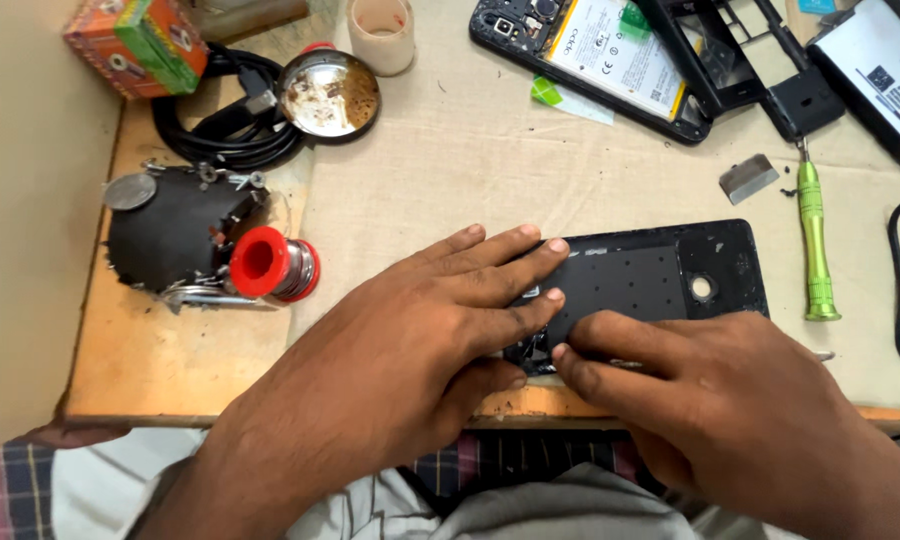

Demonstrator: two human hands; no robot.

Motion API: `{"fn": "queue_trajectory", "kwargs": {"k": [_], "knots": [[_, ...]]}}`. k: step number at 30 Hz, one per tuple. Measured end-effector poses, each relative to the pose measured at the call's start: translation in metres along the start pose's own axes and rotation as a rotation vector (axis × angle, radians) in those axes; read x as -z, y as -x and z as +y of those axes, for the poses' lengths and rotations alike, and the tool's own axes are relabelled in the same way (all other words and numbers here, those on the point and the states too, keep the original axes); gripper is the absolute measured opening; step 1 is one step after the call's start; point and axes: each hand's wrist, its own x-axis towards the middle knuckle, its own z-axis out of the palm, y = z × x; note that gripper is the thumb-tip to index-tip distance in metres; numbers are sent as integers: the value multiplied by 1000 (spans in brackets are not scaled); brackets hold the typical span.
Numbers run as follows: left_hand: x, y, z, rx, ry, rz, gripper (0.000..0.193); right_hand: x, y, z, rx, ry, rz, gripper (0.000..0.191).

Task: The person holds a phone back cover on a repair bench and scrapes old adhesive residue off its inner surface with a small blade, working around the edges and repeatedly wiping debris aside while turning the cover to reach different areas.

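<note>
Now, far left of the frame sits a black holder (175, 238) with a red solder spool (268, 263), a coiled black cable (220, 130) and round metal tin (330, 92) above them. Centre, the left hand (410, 330) lies flat, fingers spread, on the black phone frame (660, 280), while the right hand (710, 390) pinches that frame's lower-left edge. Upper right, an opened phone (595, 55); right, a green screwdriver (816, 245).
</note>
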Motion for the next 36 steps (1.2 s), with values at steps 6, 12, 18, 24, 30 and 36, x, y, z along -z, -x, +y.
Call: {"fn": "queue_trajectory", "kwargs": {"k": [6, 12, 18, 24, 30, 36], "knots": [[1, -4, -4, -1, -14, -45, 48, 11, 1, -6, -211, -240, 90, 31], [-3, -9, -5, -18, -63, -41, 52, 12, 7, -15, -207, -251, 201, 25], [-1, -10, 0, 29, -56, -42, 53, 13, 11, -27, -340, 48, 232, 39], [-2, -11, 0, 23, -64, -24, 53, 9, 3, -39, -383, -1, 301, 28], [-6, -13, -1, 32, -81, -13, 53, 12, -2, -47, -381, -71, 418, 18], [-9, -12, -1, 32, -76, 7, 53, 8, 2, -56, -320, 203, 429, 24]]}}
